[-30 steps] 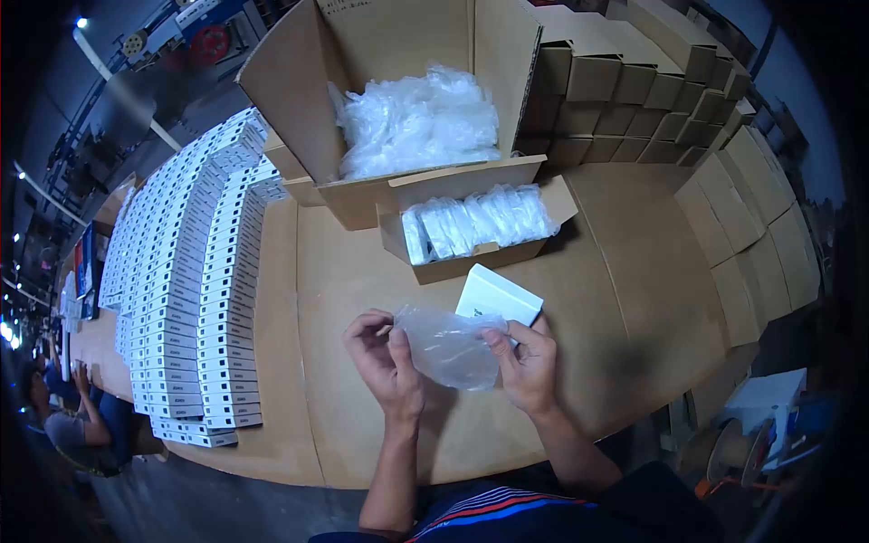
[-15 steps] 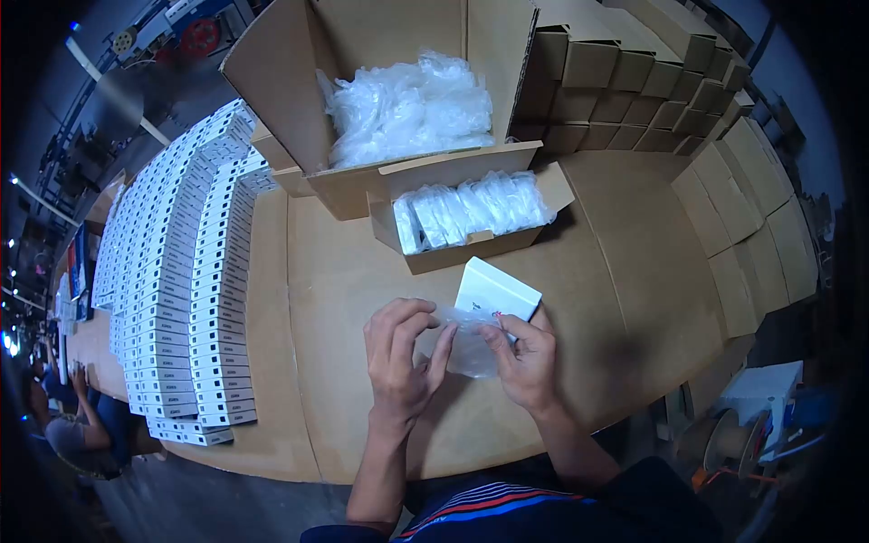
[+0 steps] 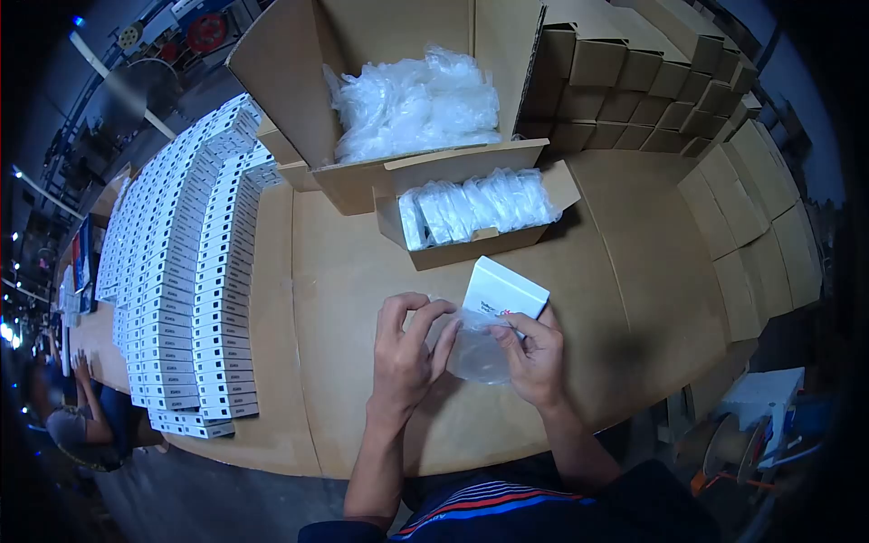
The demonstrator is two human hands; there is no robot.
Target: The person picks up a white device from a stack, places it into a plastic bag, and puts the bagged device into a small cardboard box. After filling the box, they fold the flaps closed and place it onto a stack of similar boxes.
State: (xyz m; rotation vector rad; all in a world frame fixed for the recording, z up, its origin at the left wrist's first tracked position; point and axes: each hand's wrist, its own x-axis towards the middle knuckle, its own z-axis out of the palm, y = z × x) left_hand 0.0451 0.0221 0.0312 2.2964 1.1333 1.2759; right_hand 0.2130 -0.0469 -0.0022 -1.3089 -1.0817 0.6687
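Cardboard covers the table [image 3: 348,271] in front of you, with stacked white boxes [image 3: 172,271] to the left and brown cartons [image 3: 634,81] piled at the far right. Beyond your hands sits an open carton [image 3: 480,252] with a row of wrapped packs [image 3: 480,206], and behind it a large box [image 3: 272,81] holds a loose heap of clear bags [image 3: 412,104]. Another person [image 3: 77,425] sits at the far left.

Your left hand [image 3: 400,357] has its fingers curled in a pinch at the left edge of the plastic bag [image 3: 480,357], near its top. Your right hand [image 3: 536,362] closes its thumb over the bag's upper right edge, its other fingers mostly hidden behind the flat white box [image 3: 505,294], which is tilted just beyond the film.

The bag looks thin, limp and slippery, likely to cling or crease; its top edges give you the best hold. The white box looks light and fairly stiff. Take it by its sides, gently, since its corners may dent or snag the film.
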